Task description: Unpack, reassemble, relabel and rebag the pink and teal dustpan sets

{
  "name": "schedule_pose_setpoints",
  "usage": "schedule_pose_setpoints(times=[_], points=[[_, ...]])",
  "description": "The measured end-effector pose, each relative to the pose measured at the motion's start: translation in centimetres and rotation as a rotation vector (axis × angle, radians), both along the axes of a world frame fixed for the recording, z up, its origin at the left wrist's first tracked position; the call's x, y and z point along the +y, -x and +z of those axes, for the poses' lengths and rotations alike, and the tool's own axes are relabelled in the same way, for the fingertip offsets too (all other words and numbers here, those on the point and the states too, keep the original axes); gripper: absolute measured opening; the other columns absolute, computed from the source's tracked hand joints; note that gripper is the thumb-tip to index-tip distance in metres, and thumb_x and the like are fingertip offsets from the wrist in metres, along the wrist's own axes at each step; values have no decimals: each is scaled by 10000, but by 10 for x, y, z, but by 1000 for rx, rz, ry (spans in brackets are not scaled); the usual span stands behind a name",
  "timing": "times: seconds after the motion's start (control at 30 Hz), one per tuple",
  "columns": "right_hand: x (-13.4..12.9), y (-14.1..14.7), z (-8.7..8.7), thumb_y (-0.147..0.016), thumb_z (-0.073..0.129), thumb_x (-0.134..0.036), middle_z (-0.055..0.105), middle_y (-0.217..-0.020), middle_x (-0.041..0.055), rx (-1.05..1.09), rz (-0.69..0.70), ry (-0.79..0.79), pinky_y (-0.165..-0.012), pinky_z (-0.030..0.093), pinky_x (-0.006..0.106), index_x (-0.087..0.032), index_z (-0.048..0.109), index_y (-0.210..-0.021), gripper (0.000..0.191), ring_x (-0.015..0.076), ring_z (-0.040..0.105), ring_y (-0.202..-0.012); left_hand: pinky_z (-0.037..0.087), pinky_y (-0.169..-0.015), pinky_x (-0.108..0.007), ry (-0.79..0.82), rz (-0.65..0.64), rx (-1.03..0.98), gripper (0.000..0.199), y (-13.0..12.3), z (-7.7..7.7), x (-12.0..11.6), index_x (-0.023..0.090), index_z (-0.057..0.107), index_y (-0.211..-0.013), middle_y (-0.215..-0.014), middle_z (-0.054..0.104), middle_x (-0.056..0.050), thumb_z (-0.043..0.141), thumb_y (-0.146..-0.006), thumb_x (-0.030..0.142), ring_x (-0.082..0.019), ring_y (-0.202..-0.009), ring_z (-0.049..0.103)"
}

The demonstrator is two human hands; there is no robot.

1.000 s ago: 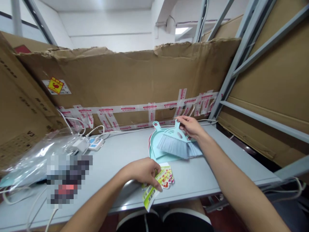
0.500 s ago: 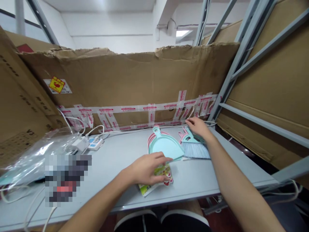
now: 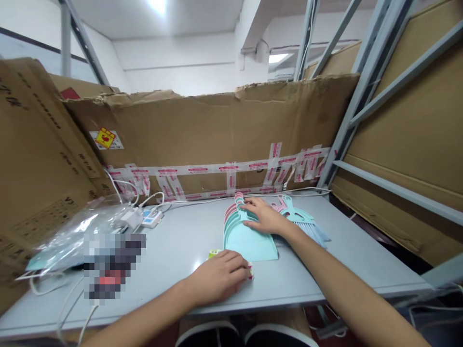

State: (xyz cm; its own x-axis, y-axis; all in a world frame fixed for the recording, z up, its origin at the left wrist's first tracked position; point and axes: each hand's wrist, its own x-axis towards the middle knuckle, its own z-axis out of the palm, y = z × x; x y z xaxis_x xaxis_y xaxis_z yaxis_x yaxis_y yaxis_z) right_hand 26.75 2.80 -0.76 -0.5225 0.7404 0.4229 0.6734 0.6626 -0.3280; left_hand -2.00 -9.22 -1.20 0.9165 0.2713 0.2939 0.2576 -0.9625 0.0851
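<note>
My left hand (image 3: 224, 275) lies over a green printed packet (image 3: 214, 253), its fingers bent around it and covering most of it. A pink-and-red printed edge (image 3: 251, 271) peeks out by the fingertips. My right hand (image 3: 266, 218) grips the top mint-green dustpan (image 3: 251, 243) near its handle, thumb low and fingers at the neck. Beneath it, further dustpans in mint and pink (image 3: 230, 212) show as a fanned stack. To the right, partly behind my right forearm, are mint hand brushes (image 3: 298, 214) with blue bristles (image 3: 314, 232) and a pink one (image 3: 278, 203).
A clear plastic bag (image 3: 83, 231) and a white power strip (image 3: 152, 218) with cables lie on the left of the grey table (image 3: 173, 274). A blurred-out item (image 3: 112, 267) is near them. Taped cardboard (image 3: 202, 130) stands behind; metal shelf frames (image 3: 347, 130) rise at right.
My right hand has gone from the brushes leftward to the dustpan. The dustpans now sit turned, wide edge toward me, and the brushes lie at another angle. My left hand has closed over the packet.
</note>
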Motion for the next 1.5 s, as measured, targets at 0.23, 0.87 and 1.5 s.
schedule_pose_setpoints(times=[0.23, 0.87, 1.5], points=[[19, 5, -3, -1053, 730, -392, 597, -1593, 159, -49, -101, 48, -1180, 509, 467, -248, 690, -1541, 510, 344, 671, -1356, 549, -1095, -388, 54, 29, 48, 278, 46, 8, 2, 267, 668, -1401, -1318, 784, -102, 577, -1139, 246, -246, -1224, 721], [17, 8, 5, -1061, 728, -353, 687, -1452, 177, -31, -183, 44, -1222, 447, 458, -173, 684, -1546, 520, 338, 591, -1382, 476, -1332, -441, 118, -73, 34, 435, 36, 2, 15, 247, 658, -1584, -1578, 703, -108, 582, -1155, 250, -267, -1516, 635], [30, -52, -2, -973, 715, -487, 532, -1639, 302, -36, -739, 57, -1167, 433, 711, -171, 622, -1602, 709, 538, 503, -1481, 431, -1312, -618, 196, 525, -112, 679, -9, 33, 65, 245, 637, -1603, -1813, 371, -201, 716, -1031, 603, -420, -1626, 452]])
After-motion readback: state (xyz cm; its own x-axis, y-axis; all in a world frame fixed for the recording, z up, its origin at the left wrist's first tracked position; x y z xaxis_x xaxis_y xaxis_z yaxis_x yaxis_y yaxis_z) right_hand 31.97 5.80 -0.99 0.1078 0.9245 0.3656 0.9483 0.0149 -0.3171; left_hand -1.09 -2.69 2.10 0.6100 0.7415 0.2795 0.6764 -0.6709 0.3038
